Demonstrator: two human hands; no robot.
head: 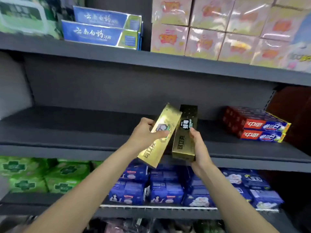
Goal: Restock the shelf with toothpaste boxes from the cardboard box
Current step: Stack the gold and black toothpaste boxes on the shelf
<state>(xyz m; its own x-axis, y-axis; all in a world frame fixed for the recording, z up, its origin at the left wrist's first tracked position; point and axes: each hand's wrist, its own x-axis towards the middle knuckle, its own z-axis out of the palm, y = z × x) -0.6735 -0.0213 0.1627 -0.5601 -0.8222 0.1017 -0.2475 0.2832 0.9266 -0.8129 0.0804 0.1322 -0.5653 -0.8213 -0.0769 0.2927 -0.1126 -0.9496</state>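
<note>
the left hand [144, 132] curls its grip around a bright gold toothpaste box [159, 135], tilted; the right hand [198, 148] pinches a darker gold toothpaste box [184, 137] just beside it — both held over the middle shelf [84, 130], well left of the red toothpaste boxes [255, 125] stacked there.

Pink wrapped packs [218, 31] crowd the top tier at far right. Far left there, a green pack with a white lid [25, 15], perhaps wipes. On the bottom tier, green packs [45, 174] sit near left, and blue packs [168, 185] sit beside them, running to the right.
</note>
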